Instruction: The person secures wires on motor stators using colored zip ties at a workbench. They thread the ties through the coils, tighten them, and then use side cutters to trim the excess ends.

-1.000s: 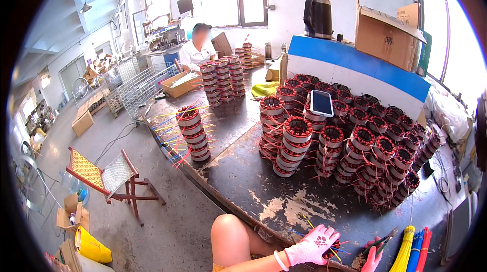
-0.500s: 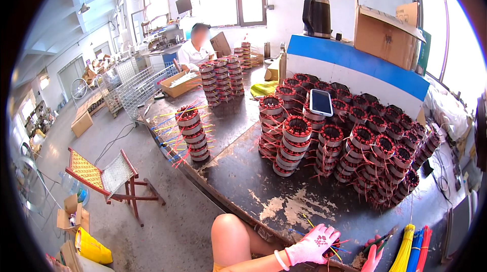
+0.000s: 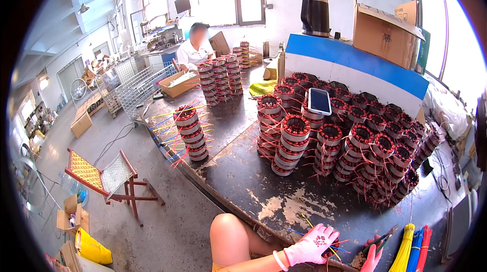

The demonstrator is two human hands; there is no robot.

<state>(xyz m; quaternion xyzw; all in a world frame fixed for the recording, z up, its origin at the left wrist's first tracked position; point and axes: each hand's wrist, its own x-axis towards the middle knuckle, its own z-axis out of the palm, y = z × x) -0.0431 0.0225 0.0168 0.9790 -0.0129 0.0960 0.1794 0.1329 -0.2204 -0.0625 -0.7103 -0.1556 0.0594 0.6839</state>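
My left hand, in a white and pink glove, curls over a motor stator at the table's front edge. Yellow, blue and red wires stick out around that stator, and the hand covers much of it. To its right, my gloved right hand is closed around a pair of dark-handled pliers, whose jaws point up and right. The lower part of this hand is cut off by the picture's edge. Beside it lie bundles of yellow wires, blue wires and red wires.
Stacked stators crowd the table's right half, a phone lying on top. One stack with splayed wires stands near the left edge. A person sits at the far end by a cardboard box. A folding stool stands left.
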